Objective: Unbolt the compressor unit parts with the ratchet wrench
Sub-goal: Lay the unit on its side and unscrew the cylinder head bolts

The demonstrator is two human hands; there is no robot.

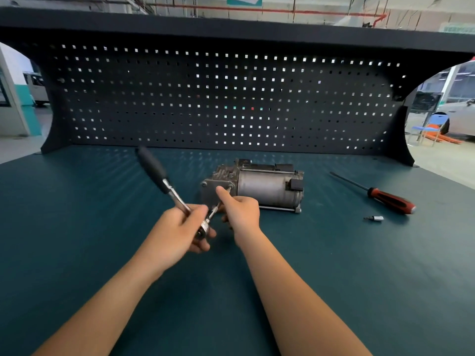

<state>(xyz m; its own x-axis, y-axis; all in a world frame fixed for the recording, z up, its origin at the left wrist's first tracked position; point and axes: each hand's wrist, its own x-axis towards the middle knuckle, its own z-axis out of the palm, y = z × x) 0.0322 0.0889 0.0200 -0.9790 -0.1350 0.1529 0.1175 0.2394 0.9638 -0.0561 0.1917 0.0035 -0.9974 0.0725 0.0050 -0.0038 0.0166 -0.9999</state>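
1. The left grip [180,227] is curling tight around the ratchet wrench [164,179] near its head, and the black handle is pointing up and away.
2. The right grip [243,214] is pinching the wrench's thin bar, with one finger sticking straight out.
3. The compressor unit [267,188] is lying mid-counter [77,227], with the bar's tip touching its front.
4. A screwdriver [385,196] is lying to the right.

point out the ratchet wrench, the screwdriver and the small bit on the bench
ratchet wrench [153,168], head view, on the black handle grip
screwdriver [392,200], head view, on the red and black handle
small bit [376,218], head view, on its silver middle
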